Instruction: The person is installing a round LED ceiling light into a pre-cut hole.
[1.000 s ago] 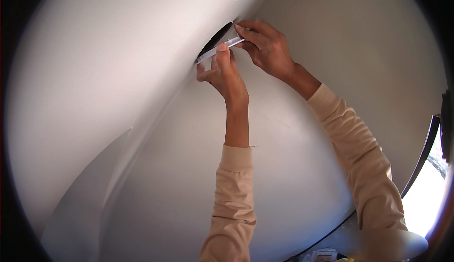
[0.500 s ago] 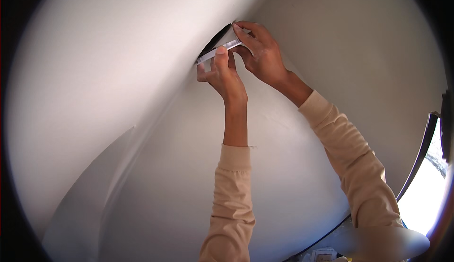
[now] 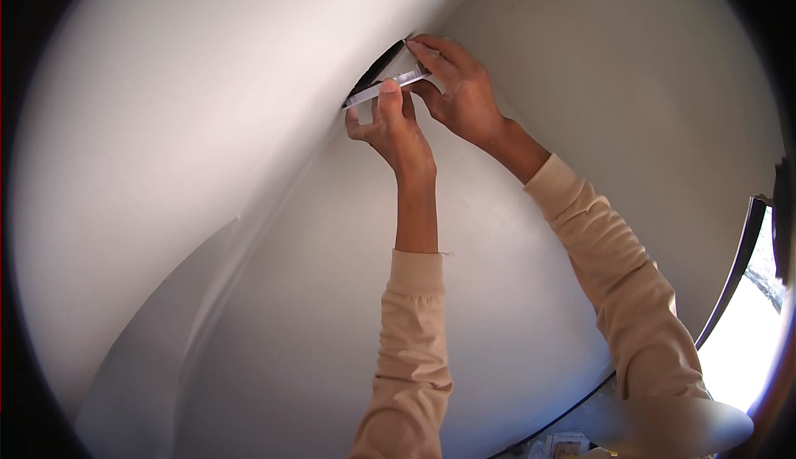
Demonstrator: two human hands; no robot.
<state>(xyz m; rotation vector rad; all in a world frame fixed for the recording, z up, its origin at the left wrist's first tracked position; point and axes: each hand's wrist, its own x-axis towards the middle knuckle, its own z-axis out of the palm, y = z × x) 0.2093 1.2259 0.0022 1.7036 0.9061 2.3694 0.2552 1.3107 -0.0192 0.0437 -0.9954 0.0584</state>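
**Both hands seating a round white fixture at a dark ceiling opening**

While the flat, round white plastic fixture [image 3: 390, 82] is sitting tilted at the mouth of the dark round opening [image 3: 375, 68] in the pale painted ceiling [image 3: 207, 127], both hands are pinching its thin rim from below. The left hand [image 3: 394, 127] is closing thumb and forefinger on the lower, nearer part of the rim, the other fingers curling loosely beneath it. The right hand [image 3: 460, 86] is gripping the upper, farther end, its fingers wrapping over the top edge and touching the ceiling just beside the hole. Whether anything behind the disc is catching inside the hole cannot be told; that side is hidden.

To do this well, it looks wise to be keeping the disc level with the ceiling, pressing evenly on both ends rather than on one, so the rim is meeting the surface all round, and to be keeping fingertips out of the closing gap.

The opening is lying right at the crease where ceiling is meeting the off-white wall [image 3: 580, 61], so the right hand is working with little room on that side, while the left side is offering open surface. Both beige long sleeves [image 3: 410, 335] are reaching straight up, well apart from the dark-framed bright window [image 3: 746, 293] at lower right.
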